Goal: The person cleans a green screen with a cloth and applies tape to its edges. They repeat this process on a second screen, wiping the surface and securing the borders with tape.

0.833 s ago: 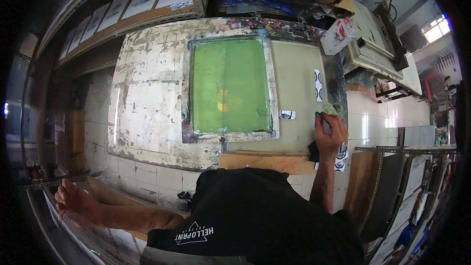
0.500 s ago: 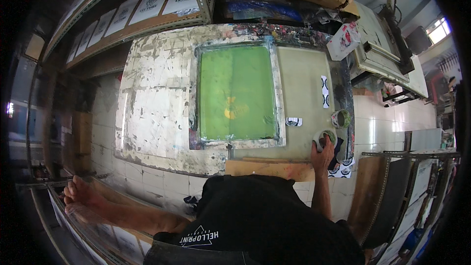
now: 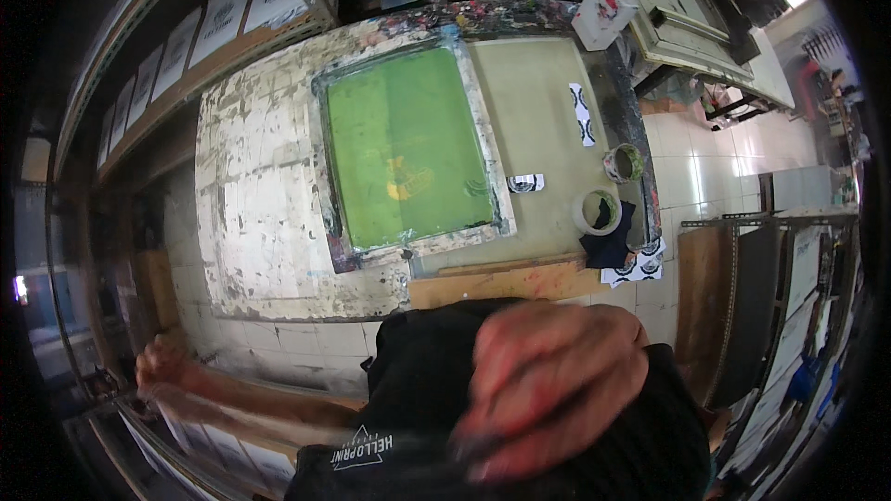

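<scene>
My right hand (image 3: 557,380) is raised close in front of my black shirt, large in view and smeared by motion. Nothing can be made out in its blurred fingers. Out at the far left, my left hand (image 3: 162,362) is nearest to a metal shelf; it is small and blurred, so its grip is unclear. On the worktable lies a screen-printing frame (image 3: 408,139) with green mesh and a yellowish printed motif. Right of it, a white open tub (image 3: 580,215) stands beside a dark cloth (image 3: 608,246), with a second green-stained tub (image 3: 624,165) behind.
Black-and-white printed strips lie on the table, one (image 3: 526,183) by the frame and another (image 3: 581,115) farther back. A white jug-like container (image 3: 605,9) with red stains stands at the back right. Wooden boards (image 3: 506,278) line the near edge. White boxes (image 3: 223,23) fill the left shelf.
My right hand has let go of the white tub and come back toward my chest. The tub stays by the dark cloth. The whole view has shifted and tilted, and my left arm remains out left.
</scene>
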A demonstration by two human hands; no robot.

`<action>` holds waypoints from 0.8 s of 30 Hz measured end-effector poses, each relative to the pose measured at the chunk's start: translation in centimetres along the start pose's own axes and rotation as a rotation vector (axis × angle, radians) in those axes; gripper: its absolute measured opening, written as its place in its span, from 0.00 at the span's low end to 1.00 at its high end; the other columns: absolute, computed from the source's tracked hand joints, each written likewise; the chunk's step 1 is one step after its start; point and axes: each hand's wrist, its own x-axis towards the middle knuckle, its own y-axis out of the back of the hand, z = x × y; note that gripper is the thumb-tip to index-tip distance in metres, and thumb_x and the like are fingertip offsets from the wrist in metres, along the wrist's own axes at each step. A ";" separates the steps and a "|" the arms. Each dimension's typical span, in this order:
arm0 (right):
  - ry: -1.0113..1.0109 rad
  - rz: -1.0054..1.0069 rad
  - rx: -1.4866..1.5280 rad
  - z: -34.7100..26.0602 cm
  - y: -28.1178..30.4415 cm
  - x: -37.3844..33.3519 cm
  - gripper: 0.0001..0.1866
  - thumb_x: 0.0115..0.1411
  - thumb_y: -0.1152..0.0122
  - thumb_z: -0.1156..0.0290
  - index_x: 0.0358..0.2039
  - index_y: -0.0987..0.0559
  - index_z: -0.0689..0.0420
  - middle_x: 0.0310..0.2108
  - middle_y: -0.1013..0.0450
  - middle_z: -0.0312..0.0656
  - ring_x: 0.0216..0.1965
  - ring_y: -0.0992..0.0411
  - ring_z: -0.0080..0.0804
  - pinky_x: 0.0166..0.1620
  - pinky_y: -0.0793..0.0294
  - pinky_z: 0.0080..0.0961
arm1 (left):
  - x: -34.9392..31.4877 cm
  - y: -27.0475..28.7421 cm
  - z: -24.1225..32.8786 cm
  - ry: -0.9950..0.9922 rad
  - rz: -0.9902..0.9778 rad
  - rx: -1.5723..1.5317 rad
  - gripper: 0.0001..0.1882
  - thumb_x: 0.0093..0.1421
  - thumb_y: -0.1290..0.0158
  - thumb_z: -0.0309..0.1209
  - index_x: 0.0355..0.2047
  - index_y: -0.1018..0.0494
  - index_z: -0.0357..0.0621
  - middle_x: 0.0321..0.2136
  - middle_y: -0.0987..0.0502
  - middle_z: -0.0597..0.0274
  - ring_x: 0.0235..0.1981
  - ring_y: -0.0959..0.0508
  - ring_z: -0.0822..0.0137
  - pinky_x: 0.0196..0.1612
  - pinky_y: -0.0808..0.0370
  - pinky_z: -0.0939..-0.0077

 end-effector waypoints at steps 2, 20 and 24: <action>-0.147 0.020 -0.141 0.6 3.3 -1.9 0.11 0.45 0.28 0.76 0.29 0.20 0.64 0.27 0.24 0.50 0.25 0.25 0.38 0.23 0.27 0.28 | 0.5 2.7 -1.8 0.167 -0.068 0.304 0.07 0.60 0.44 0.30 0.32 0.24 0.38 0.26 0.27 0.63 0.32 0.29 0.67 0.43 0.32 0.68; -1.247 0.305 -1.160 10.4 12.0 -23.6 0.14 0.50 0.29 0.64 0.24 0.20 0.64 0.18 0.24 0.40 0.21 0.28 0.27 0.28 0.29 0.27 | -17.7 -1.1 -21.8 0.537 -0.400 1.377 0.15 0.45 0.31 0.37 0.23 0.21 0.38 0.16 0.22 0.57 0.17 0.24 0.62 0.25 0.28 0.67; -1.205 0.179 -1.304 11.2 12.1 -23.2 0.14 0.48 0.28 0.63 0.24 0.20 0.62 0.18 0.25 0.42 0.19 0.28 0.28 0.28 0.29 0.27 | -17.9 -1.2 -22.3 0.524 -0.396 1.405 0.13 0.44 0.33 0.34 0.22 0.22 0.38 0.17 0.22 0.55 0.19 0.22 0.58 0.26 0.27 0.65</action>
